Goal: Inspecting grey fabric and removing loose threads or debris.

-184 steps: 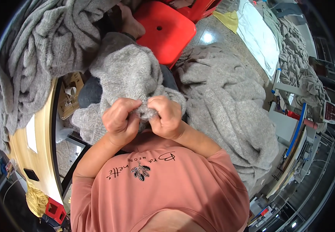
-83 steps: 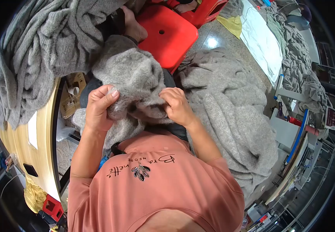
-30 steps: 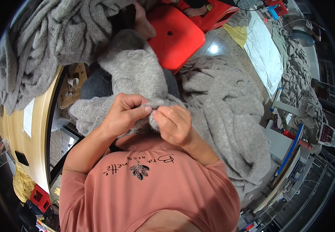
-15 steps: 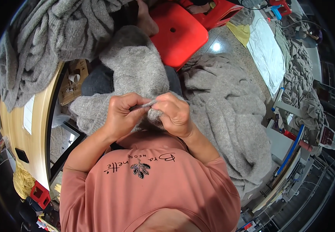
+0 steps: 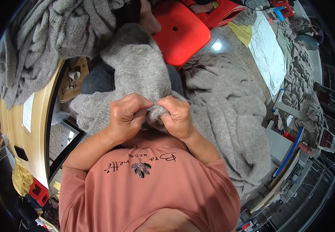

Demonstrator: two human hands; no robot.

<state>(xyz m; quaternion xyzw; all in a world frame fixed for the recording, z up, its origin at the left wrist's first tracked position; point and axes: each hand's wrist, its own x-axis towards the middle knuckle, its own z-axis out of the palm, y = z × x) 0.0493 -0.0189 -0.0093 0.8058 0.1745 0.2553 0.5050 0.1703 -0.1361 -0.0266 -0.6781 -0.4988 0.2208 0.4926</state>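
Note:
A grey fuzzy knitted garment (image 5: 140, 69) lies across my lap, its near edge drawn up between my hands. My left hand (image 5: 128, 115) is closed, thumb pressed against the curled fingers, pinching the knit edge. Close beside it, my right hand (image 5: 175, 115) is also closed on the edge, with a bunched bit of knit showing below its fingertips. A small gap separates the two thumbs. Whether a thread or small tool is in the fingers cannot be made out.
To the right lies a large heap of grey knit (image 5: 229, 112). More grey knitwear (image 5: 59, 42) hangs over the wooden table (image 5: 36, 116) at left, where a black phone (image 5: 21, 153) lies. Ahead stands a red stool (image 5: 183, 34), with another person's bare foot (image 5: 150, 19) beside it.
My fingers have curled in more tightly, and the stretch of knit edge that showed between them is now mostly hidden. Both hands stay in nearly the same place.

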